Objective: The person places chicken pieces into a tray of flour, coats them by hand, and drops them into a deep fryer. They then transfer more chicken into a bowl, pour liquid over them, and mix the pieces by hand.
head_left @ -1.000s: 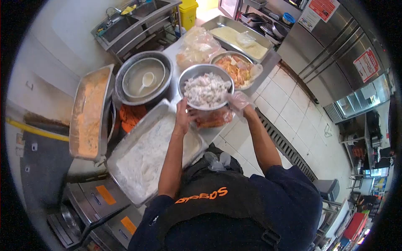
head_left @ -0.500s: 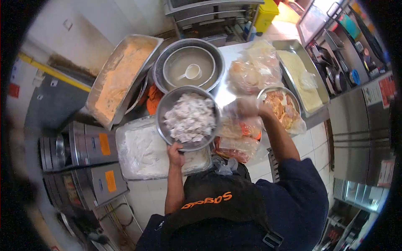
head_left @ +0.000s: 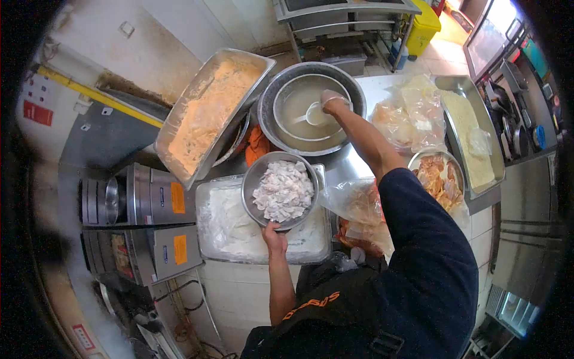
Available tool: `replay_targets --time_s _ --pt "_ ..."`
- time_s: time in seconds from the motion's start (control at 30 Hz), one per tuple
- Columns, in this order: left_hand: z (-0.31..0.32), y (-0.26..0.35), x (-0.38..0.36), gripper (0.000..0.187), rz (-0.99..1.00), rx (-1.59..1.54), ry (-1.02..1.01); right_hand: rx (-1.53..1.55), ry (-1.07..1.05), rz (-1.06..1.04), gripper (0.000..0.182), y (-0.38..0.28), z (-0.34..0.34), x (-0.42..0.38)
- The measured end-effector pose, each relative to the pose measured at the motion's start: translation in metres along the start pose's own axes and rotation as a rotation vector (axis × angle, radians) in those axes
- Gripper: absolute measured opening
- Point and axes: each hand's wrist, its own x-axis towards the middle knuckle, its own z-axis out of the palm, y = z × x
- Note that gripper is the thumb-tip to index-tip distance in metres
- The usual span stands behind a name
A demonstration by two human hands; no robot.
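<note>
My left hand (head_left: 275, 236) grips the near rim of a metal bowl (head_left: 248, 190) filled with flour-coated pieces (head_left: 283, 191), held over a tray of white flour (head_left: 224, 227). My right hand (head_left: 335, 103), seemingly in a clear glove, reaches to the right inner side of a basin (head_left: 287, 90) of cloudy liquid. Beside its fingers lies a white ladle-like cup (head_left: 315, 113); whether they hold it is hidden. That basin sits inside a larger metal bowl (head_left: 269, 128).
A tilted pan of orange breading (head_left: 209, 113) stands at the left. On the right are plastic bags (head_left: 412, 113), a bowl of marinated meat (head_left: 439, 179) and a tray of pale powder (head_left: 469, 137). Bagged meat (head_left: 365, 209) lies near my body.
My right hand has moved from above the bags on the right to the basin. The view has shifted, and my left hand still holds the metal bowl.
</note>
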Motion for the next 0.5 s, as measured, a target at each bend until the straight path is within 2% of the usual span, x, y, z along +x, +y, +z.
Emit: replay_targets --time_s 0.1,0.17,0.27,0.5 --pt "0.002 -0.009 0.013 0.061 0.046 0.007 -0.089 -0.019 0.002 -0.062 0.02 0.01 0.004 -0.002" --pt "0.013 -0.004 0.012 0.053 0.061 0.081 -0.036 -0.043 -0.035 -0.098 0.02 0.019 0.004 0.0" --pt "0.017 -0.004 0.024 0.05 0.013 0.138 -0.06 0.007 0.139 -0.138 0.015 0.024 0.01 -0.002" --pt "0.017 -0.006 0.045 0.048 0.013 0.176 -0.123 0.054 0.082 -0.042 0.019 0.015 0.016 -0.042"
